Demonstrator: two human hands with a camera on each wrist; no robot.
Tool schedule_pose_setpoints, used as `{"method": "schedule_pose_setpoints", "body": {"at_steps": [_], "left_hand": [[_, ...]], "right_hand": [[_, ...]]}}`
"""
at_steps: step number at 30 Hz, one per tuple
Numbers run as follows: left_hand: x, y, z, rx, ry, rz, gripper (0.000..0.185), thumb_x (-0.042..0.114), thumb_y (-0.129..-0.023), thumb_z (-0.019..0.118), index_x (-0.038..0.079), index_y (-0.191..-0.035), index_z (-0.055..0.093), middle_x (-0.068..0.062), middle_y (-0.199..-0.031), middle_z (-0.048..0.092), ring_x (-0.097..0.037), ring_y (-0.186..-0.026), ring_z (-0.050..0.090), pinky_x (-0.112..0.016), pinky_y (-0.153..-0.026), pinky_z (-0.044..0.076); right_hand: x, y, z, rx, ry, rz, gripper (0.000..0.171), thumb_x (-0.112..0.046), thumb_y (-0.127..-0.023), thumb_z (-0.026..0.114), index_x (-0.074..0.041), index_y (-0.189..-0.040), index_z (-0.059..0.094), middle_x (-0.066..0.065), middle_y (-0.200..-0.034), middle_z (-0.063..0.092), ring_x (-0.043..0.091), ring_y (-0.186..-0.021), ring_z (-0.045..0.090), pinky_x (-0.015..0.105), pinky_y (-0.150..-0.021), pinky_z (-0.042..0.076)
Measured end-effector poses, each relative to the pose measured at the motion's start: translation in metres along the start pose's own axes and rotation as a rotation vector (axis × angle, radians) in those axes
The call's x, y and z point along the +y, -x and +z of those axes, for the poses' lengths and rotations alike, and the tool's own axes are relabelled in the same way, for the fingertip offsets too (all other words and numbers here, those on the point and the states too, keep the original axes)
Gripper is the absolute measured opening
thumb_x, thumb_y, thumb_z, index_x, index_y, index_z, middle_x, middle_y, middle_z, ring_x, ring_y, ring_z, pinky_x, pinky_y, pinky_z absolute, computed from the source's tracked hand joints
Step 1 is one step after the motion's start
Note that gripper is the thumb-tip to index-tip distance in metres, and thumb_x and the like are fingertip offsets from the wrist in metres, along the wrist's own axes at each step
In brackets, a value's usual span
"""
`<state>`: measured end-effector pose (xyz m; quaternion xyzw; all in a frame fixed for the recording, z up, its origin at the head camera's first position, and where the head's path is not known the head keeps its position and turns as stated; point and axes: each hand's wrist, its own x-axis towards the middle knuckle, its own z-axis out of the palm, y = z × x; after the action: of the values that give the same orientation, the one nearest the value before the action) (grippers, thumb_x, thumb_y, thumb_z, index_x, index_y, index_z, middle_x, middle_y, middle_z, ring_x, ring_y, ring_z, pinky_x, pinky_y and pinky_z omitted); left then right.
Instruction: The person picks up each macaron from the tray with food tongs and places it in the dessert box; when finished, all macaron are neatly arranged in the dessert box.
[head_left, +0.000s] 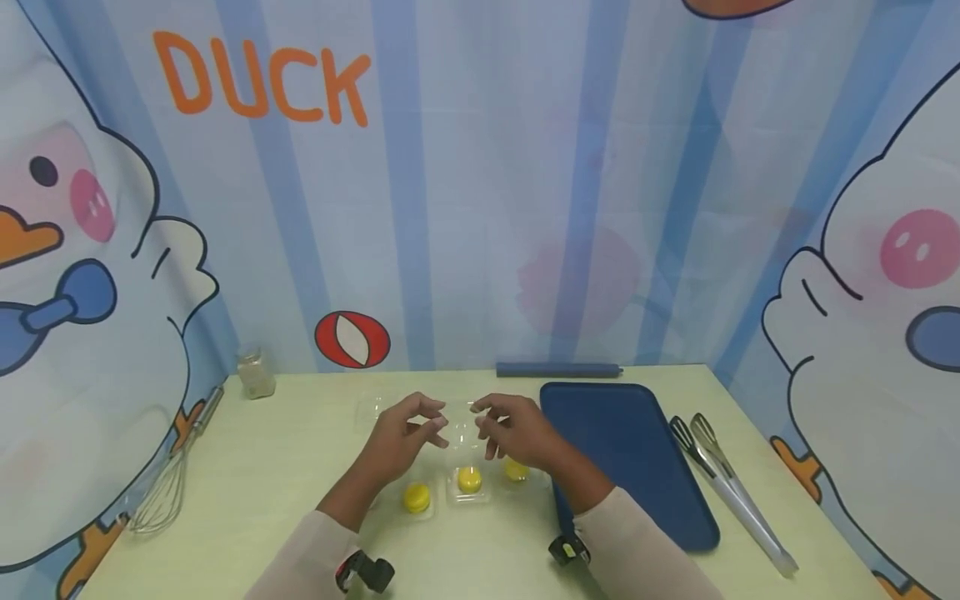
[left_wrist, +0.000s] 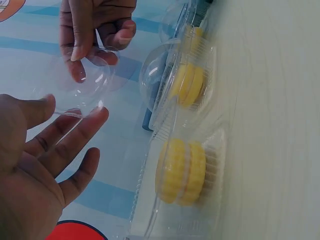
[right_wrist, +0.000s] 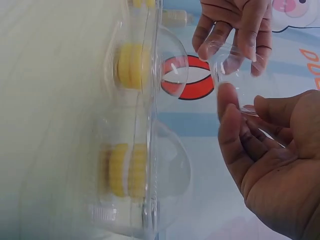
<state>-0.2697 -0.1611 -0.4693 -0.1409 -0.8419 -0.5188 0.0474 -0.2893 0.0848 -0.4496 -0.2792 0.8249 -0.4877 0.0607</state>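
Observation:
Between my hands is a thin clear plastic piece with a rounded dome, lifted above the table. My left hand pinches one edge between thumb and fingers. The opposite edge is pinched by my right hand. Just below stand clear plastic boxes, each with a yellow macaron: a left macaron, a middle macaron and a right macaron, the last partly behind my right hand. Domed lids of these boxes stand raised in the right wrist view. The held plastic is hard to make out in the head view.
A dark blue tray lies right of my hands, with metal tongs beside it. At the back are a blue rolling pin and a small jar. A whisk lies at the left edge of the pale table.

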Motion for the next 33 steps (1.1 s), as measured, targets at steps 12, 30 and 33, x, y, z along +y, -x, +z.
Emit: {"method": "schedule_pose_setpoints", "body": {"at_steps": [12,30,33], "left_hand": [[-0.003,0.011,-0.005,-0.042,0.077,0.011,0.017,0.028,-0.111,0.066,0.014,-0.119,0.068,-0.015,-0.140,0.071,-0.024,-0.103,0.084,-0.067,-0.117,0.051],[-0.005,0.013,-0.015,-0.166,0.179,-0.115,0.032,0.029,-0.110,0.067,0.007,-0.133,0.067,-0.015,-0.145,0.068,-0.031,-0.127,0.076,-0.047,-0.111,0.060],[-0.005,0.013,-0.017,-0.166,0.094,-0.117,0.035,0.031,-0.110,0.068,0.008,-0.137,0.068,-0.011,-0.142,0.070,-0.029,-0.124,0.077,-0.054,-0.115,0.057]], "right_hand": [[0.002,0.003,0.008,0.006,-0.059,-0.003,0.039,-0.027,-0.115,0.058,0.000,-0.140,0.071,0.030,-0.111,0.075,0.035,-0.080,0.082,0.037,-0.072,0.068],[-0.002,0.009,0.014,0.000,-0.061,-0.007,0.043,-0.032,-0.115,0.057,-0.003,-0.144,0.070,0.028,-0.138,0.073,0.037,-0.103,0.083,0.038,-0.091,0.068],[-0.002,0.010,0.014,-0.002,-0.052,-0.034,0.042,-0.033,-0.114,0.060,-0.006,-0.144,0.071,0.022,-0.145,0.071,0.034,-0.106,0.083,0.036,-0.094,0.067]]}}
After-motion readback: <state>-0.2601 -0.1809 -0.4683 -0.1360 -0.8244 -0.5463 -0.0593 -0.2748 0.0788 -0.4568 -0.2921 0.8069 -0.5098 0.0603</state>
